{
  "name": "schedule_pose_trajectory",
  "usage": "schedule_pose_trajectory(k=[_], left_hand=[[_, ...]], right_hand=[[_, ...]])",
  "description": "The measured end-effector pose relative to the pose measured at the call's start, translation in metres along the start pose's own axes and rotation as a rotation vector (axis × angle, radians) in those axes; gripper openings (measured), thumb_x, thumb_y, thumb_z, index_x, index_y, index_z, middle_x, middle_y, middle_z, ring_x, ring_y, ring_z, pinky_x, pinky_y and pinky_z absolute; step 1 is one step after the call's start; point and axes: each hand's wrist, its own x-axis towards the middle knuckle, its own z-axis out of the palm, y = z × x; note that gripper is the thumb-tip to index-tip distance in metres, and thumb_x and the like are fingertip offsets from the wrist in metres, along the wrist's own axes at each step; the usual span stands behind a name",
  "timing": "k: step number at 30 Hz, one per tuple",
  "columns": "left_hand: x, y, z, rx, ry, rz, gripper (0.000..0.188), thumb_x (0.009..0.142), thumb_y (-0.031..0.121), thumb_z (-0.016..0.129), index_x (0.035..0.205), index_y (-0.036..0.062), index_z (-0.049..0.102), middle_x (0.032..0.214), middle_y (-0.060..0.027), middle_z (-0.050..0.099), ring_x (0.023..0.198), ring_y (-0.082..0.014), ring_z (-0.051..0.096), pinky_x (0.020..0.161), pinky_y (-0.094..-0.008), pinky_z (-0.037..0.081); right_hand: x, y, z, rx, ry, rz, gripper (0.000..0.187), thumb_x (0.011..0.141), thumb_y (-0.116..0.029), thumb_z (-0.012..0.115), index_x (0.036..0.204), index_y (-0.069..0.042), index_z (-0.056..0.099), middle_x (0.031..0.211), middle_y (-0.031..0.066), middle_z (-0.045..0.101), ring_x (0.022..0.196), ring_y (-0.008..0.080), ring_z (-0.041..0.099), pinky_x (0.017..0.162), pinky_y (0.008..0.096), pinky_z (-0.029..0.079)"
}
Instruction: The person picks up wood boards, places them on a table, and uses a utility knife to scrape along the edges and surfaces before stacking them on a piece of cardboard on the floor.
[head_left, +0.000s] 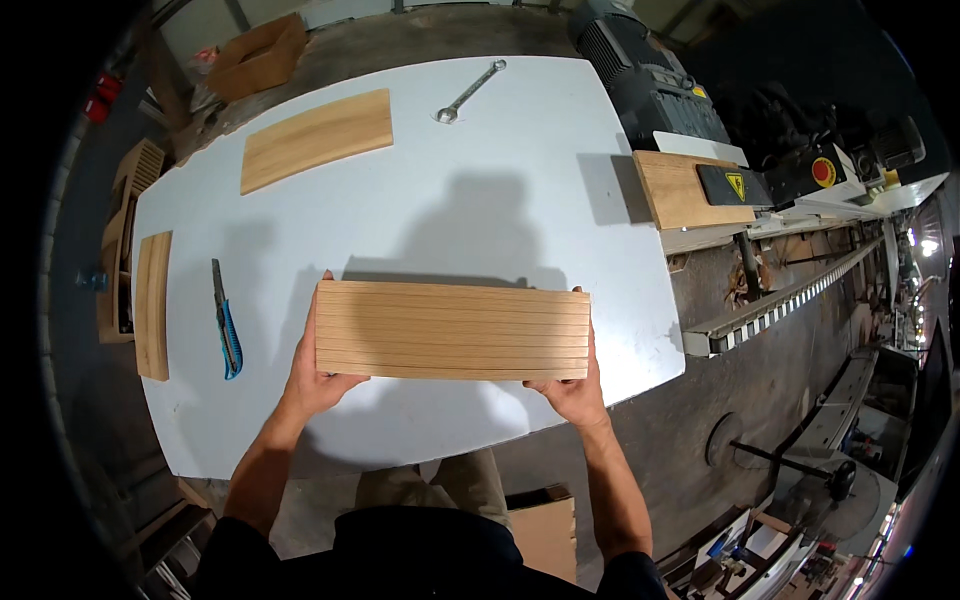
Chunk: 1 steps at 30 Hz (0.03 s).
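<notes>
Between my two hands I hold a stack of wooden boards [452,330] level above the white table, their long narrow edges facing up. My left hand [318,365] grips the stack's left end, thumb along the near side. At the opposite end my right hand [575,385] is closed the same way. Most of the fingers are hidden behind the wood. Left of my left hand lies a utility knife [226,325] with a blue handle, its blade out. Farther left, a narrow wooden board [153,305] rests along the table's edge.
A wide board [318,140] and a metal wrench [470,92] lie at the table's [400,215] far side. At right stands a machine [665,100] with a red button [823,172] and a board [690,190] at its end. A cardboard box [258,55] sits beyond the table.
</notes>
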Motion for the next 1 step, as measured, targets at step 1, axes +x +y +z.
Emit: schedule_pose_trajectory(k=[1], left_hand=[[-0.0004,0.0025,0.0014,-0.072,0.01,-0.047,0.113,0.07,0.016,0.083,0.151,-0.0005,0.006,0.16,-0.0176,0.005,0.141,-0.0321,0.029,0.112,-0.0405,0.03]], right_hand=[[-0.0013,-0.0079,0.0032,0.034,-0.005,0.059,0.119,0.072,-0.029,0.085,0.153,-0.007,0.001,0.148,0.0141,0.034,0.132,0.0217,0.04,0.106,0.0369,0.039]])
